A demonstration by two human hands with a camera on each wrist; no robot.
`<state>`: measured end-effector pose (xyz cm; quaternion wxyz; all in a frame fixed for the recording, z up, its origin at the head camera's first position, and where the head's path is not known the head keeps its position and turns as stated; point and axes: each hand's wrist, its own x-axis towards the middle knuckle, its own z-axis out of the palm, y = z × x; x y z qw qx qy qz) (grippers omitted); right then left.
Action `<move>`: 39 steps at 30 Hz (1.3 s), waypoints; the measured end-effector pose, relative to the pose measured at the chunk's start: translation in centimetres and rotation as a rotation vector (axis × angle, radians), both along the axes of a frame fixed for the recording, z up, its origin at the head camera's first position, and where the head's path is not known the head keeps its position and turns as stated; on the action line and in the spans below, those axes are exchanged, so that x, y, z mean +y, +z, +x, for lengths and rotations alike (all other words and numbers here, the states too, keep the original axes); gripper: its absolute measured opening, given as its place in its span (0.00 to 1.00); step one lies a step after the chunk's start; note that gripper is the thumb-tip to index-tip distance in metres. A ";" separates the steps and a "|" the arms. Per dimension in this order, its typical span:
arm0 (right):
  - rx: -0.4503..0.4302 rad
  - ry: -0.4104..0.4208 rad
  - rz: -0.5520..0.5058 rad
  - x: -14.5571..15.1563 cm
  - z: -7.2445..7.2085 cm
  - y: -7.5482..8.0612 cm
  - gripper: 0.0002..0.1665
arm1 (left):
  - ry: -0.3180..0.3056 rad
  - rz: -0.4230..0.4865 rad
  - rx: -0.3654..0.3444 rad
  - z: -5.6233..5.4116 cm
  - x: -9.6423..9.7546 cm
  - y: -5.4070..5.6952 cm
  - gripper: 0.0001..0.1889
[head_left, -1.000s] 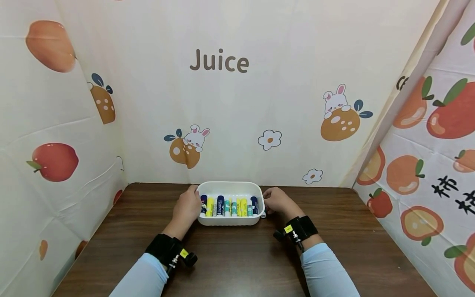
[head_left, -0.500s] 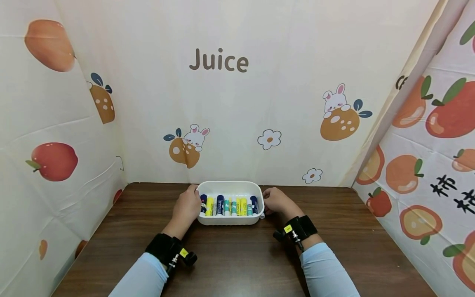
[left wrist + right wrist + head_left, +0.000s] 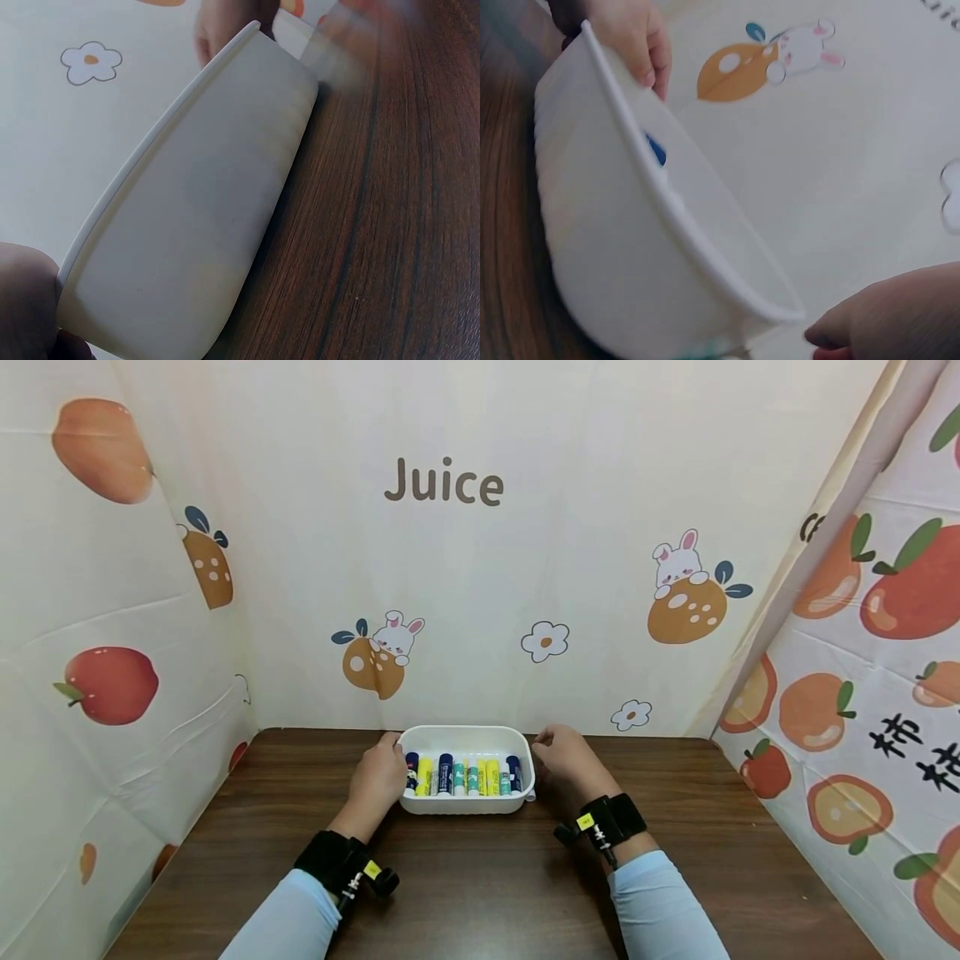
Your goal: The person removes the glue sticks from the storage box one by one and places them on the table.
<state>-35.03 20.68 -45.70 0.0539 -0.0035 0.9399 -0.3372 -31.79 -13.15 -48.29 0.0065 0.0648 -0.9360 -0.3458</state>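
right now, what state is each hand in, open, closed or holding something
Left hand: closed, gripping the left end of the white bin.
Right hand: open, loosely curled, just off the bin's right end.

Place: booth (image 3: 465, 568) | fruit-print cloth hangings (image 3: 836, 643), three sides | wood-grain table (image 3: 480, 885)

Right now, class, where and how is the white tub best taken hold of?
Likely by the lip at its two short ends, one hand from each side: the lip juts outward, and the tub sits upright with a row of tubes inside. The left hand grips one end.
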 end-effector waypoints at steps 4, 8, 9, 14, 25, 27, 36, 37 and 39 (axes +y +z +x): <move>0.094 -0.006 0.026 -1.1 0.6 1.6 0.19 | 0.004 0.008 -0.006 0.1 0.0 0.0 0.26; 0.084 0.037 -0.002 -3.0 1.7 3.0 0.19 | 0.005 0.008 -0.018 0.2 0.1 -0.1 0.26; 0.081 0.052 -0.003 -3.5 1.9 3.2 0.19 | 0.004 0.008 -0.022 0.3 0.1 -0.1 0.26; 0.078 0.120 0.001 -5.6 2.3 3.3 0.20 | -0.003 -0.005 -0.004 0.2 0.3 -0.3 0.26; 0.121 0.255 0.097 -8.6 2.1 -0.2 0.24 | -0.009 -0.011 0.024 0.0 0.3 0.0 0.25; 0.130 0.261 0.118 -8.9 2.2 -0.7 0.26 | -0.007 -0.017 0.023 0.1 0.2 0.0 0.25; 0.106 0.254 0.206 -9.7 2.4 -1.4 0.26 | -0.015 -0.011 0.024 0.2 0.2 0.2 0.26; 0.107 0.255 0.208 -9.7 2.4 -1.4 0.25 | -0.014 -0.012 0.025 0.2 0.2 0.2 0.26; 0.108 0.261 0.209 -9.8 2.5 -1.4 0.24 | -0.012 -0.013 0.025 0.2 0.1 0.2 0.26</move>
